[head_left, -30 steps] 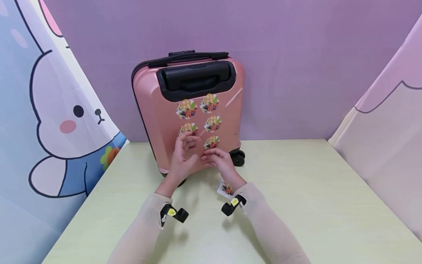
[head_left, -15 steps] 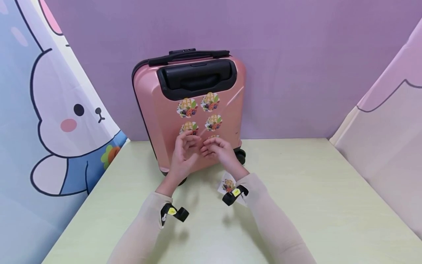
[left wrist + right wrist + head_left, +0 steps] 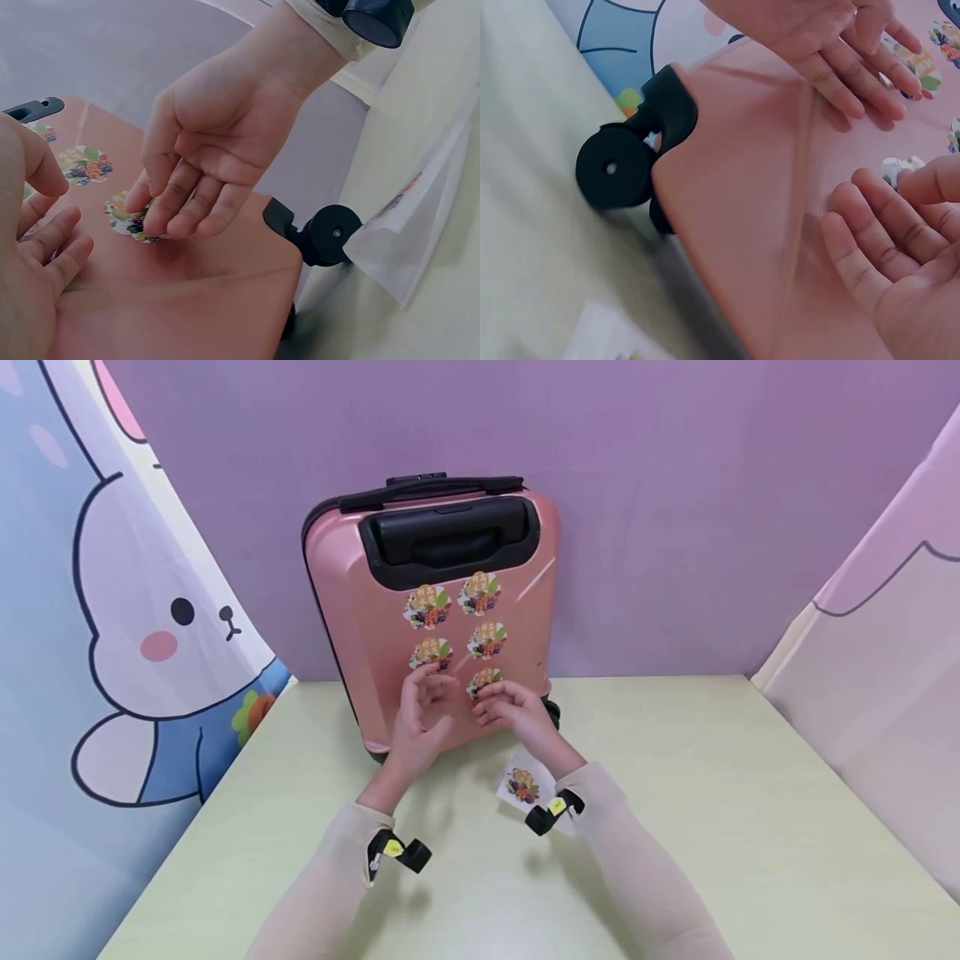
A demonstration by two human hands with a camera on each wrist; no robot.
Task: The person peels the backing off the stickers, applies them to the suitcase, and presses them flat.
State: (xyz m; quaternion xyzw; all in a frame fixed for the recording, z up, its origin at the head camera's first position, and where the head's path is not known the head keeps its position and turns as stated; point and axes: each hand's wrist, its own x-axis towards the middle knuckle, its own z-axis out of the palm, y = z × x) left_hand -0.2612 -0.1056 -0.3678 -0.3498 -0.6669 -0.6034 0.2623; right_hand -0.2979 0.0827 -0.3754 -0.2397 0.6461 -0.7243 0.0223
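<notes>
A pink suitcase (image 3: 360, 635) stands upright with several round fruit stickers (image 3: 487, 641) on its face. My left hand (image 3: 422, 718) is loosely bent before the lower left of the suitcase, its fingertips near the left column's lower sticker (image 3: 431, 653). My right hand (image 3: 521, 714), fingers also bent, is beside the lowest sticker (image 3: 483, 681) on the right and partly covers it. I see nothing held in the left hand (image 3: 855, 64) in the right wrist view. In the left wrist view the right hand (image 3: 217, 142) also shows nothing between thumb and fingers.
A white sheet (image 3: 525, 783) with one fruit sticker lies on the pale table (image 3: 712, 793), below my right wrist. Black wheels (image 3: 334, 234) stick out at the suitcase's base. A purple backdrop (image 3: 675, 527) stands behind, with a cartoon rabbit curtain (image 3: 135, 602) on the left.
My right hand rose over the lowest right sticker, then moved right and slightly down, uncovering much of it. More of the white sheet shows. The left hand has barely moved.
</notes>
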